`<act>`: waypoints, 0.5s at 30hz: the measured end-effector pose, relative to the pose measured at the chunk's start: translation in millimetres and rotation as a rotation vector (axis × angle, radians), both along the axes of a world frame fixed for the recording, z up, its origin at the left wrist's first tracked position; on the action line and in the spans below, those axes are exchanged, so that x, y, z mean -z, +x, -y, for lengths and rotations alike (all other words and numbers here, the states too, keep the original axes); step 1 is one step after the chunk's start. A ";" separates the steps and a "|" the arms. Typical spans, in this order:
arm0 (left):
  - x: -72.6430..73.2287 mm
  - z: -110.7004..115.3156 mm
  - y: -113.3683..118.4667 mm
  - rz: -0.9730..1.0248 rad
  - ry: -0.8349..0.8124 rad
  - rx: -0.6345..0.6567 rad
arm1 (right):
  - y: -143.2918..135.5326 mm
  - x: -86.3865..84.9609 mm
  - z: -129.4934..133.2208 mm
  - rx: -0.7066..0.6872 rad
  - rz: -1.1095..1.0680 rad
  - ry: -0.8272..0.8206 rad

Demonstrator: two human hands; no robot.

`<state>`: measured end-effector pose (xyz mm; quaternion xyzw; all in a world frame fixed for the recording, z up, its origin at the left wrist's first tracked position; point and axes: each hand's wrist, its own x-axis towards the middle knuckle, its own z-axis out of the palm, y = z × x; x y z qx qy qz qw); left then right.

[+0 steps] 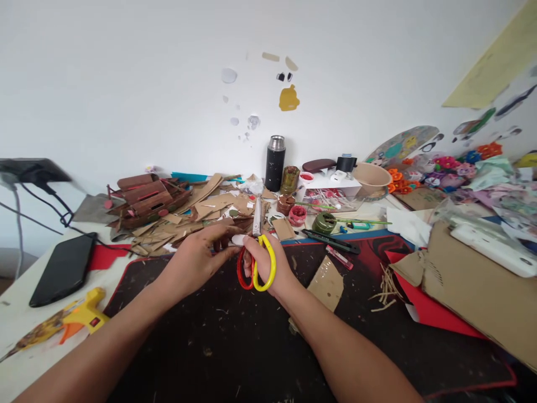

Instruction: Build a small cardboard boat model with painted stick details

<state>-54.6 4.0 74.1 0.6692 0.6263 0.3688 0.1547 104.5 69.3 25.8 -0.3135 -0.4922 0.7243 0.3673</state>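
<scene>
Scissors (271, 263) with one red and one yellow handle loop are in my right hand (265, 258), blades pointing away from me and looking closed together. Close on their left, my left hand (205, 252) has its fingers bent toward my right hand, near a small white piece (238, 240) between the two. Whether the left fingertips pinch anything is too small to tell. Both hands are above the dark mat (201, 347), in front of a pile of cardboard scraps (213, 204).
Paint jars (324, 223), a box cutter (331, 241) and a black flask (275, 165) stand or lie beyond the hands. A glue gun (79, 316) and phone (62, 268) are at left. A cardboard box (474, 280) and cut cardboard (327, 282) lie right.
</scene>
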 end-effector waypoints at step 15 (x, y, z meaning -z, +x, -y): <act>12.5 0.7 8.8 0.010 -0.036 -0.059 | -1.9 4.7 -1.2 -0.007 -0.041 -0.057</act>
